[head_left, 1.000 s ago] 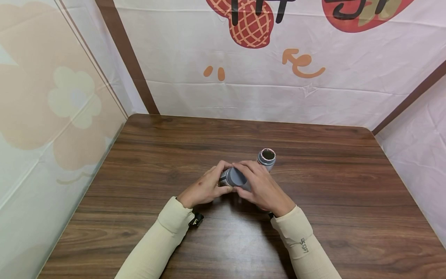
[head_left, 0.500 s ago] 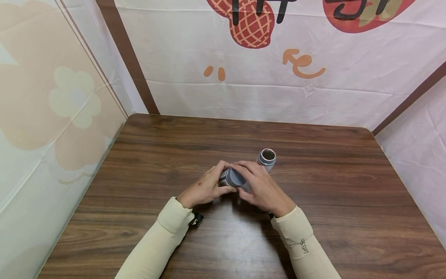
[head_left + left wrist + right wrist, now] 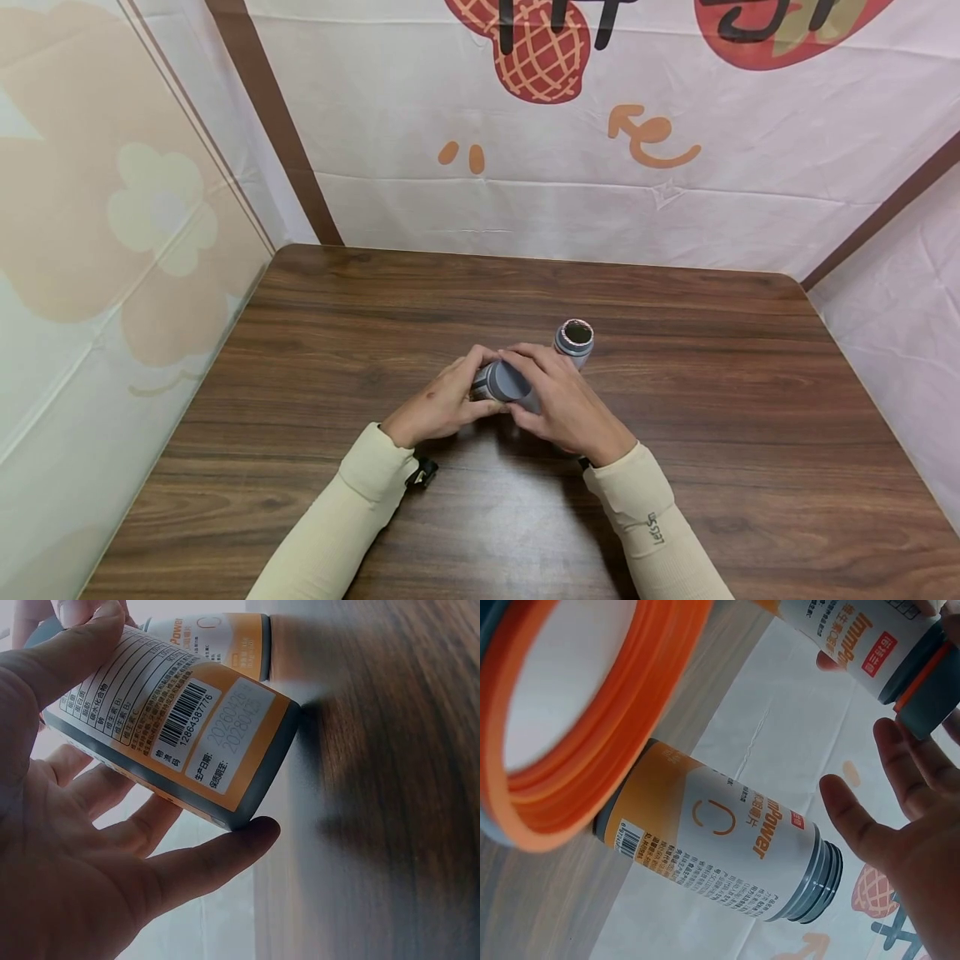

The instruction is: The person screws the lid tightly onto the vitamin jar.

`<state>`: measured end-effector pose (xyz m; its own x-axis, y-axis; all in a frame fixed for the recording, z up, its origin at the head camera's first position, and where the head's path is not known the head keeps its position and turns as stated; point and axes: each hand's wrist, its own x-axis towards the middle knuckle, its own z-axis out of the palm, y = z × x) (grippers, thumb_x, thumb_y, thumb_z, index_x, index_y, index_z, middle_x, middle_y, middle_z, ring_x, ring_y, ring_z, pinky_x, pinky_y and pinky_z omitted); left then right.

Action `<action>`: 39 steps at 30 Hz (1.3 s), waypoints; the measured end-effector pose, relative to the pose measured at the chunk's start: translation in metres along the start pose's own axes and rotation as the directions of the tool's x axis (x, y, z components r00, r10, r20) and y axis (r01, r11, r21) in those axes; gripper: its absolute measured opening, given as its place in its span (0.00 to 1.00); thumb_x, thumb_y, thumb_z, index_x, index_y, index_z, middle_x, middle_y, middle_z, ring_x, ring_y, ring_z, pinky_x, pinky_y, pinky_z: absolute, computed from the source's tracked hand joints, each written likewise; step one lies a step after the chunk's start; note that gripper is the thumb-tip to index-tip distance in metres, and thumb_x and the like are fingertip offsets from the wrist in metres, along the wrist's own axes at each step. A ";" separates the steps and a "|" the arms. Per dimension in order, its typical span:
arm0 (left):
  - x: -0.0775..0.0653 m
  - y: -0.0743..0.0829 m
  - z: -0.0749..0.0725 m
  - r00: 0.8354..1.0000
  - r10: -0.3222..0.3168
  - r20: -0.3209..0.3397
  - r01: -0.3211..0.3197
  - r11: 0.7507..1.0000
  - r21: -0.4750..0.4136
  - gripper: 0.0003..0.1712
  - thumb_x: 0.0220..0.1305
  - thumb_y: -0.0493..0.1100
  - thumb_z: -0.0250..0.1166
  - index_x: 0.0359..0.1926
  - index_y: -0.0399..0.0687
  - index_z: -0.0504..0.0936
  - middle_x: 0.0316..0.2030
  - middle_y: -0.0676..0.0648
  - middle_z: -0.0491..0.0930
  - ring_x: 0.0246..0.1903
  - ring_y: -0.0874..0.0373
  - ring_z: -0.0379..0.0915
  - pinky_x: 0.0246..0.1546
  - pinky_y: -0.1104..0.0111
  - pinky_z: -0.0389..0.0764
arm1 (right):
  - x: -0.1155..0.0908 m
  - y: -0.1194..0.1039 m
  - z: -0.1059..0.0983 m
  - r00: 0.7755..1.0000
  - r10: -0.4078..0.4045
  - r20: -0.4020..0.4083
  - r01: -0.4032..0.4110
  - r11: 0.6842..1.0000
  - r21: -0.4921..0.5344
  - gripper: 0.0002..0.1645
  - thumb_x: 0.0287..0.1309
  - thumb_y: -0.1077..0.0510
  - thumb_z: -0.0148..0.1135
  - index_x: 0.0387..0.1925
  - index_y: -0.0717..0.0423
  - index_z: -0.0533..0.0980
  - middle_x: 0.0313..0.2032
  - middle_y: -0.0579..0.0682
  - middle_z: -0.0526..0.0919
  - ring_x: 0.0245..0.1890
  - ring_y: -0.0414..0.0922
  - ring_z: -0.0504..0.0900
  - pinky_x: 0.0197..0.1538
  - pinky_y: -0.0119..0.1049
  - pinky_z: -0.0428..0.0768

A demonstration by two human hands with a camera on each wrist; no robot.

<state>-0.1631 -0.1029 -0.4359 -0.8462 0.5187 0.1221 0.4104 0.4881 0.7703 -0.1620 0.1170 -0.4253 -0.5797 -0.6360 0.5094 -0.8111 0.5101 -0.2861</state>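
Note:
My left hand (image 3: 442, 404) grips a tilted supplement bottle (image 3: 187, 727) with a white and orange label, its dark base close over the table. The bottle's dark grey cap (image 3: 512, 381) points to the right, and my right hand (image 3: 566, 400) holds it by its sides with curled fingers. An orange ring (image 3: 922, 679) shows between cap and bottle in the right wrist view. Just behind the right hand stands a second, uncapped bottle (image 3: 727, 832) of the same kind, upright with a bare threaded neck (image 3: 821, 881).
A loose cap (image 3: 649, 712) with an orange inner rim and white inside looms large near the right wrist camera. The wooden table (image 3: 375, 317) runs back to a white printed cloth wall (image 3: 390, 100). Another cloth wall (image 3: 60, 400) borders the left side.
My right hand's fingers have shifted slightly over the cap, back and forth. The left hand and both bottles stay in nearly the same place.

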 end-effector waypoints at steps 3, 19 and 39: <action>0.000 0.000 0.000 1.000 -0.008 0.004 0.008 1.000 -0.004 0.31 0.62 0.44 0.73 0.60 0.48 0.66 0.57 0.43 0.75 0.52 0.51 0.72 0.52 0.56 0.74 | 0.000 0.000 0.000 1.000 -0.014 0.009 0.014 1.000 0.010 0.41 0.48 0.60 0.73 0.66 0.57 0.70 0.60 0.57 0.74 0.58 0.52 0.74 0.58 0.52 0.71; 0.001 0.000 0.000 1.000 -0.018 0.007 0.018 1.000 0.009 0.32 0.62 0.44 0.72 0.62 0.48 0.65 0.58 0.42 0.74 0.52 0.51 0.71 0.51 0.56 0.74 | 0.000 -0.001 0.000 1.000 0.014 0.003 -0.014 1.000 -0.013 0.39 0.49 0.57 0.76 0.63 0.60 0.72 0.55 0.56 0.77 0.53 0.51 0.75 0.55 0.50 0.72; 0.000 0.000 0.001 1.000 0.002 -0.002 -0.002 1.000 0.008 0.32 0.61 0.44 0.73 0.60 0.48 0.66 0.59 0.43 0.75 0.52 0.51 0.72 0.52 0.55 0.74 | -0.001 0.000 0.000 1.000 0.006 0.008 -0.006 1.000 0.004 0.39 0.49 0.59 0.73 0.64 0.59 0.71 0.55 0.56 0.76 0.55 0.51 0.75 0.57 0.50 0.71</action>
<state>-0.1629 -0.1021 -0.4361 -0.8462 0.5179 0.1251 0.4147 0.4928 0.7650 -0.1610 0.1172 -0.4261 -0.5851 -0.6376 0.5011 -0.8079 0.5116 -0.2924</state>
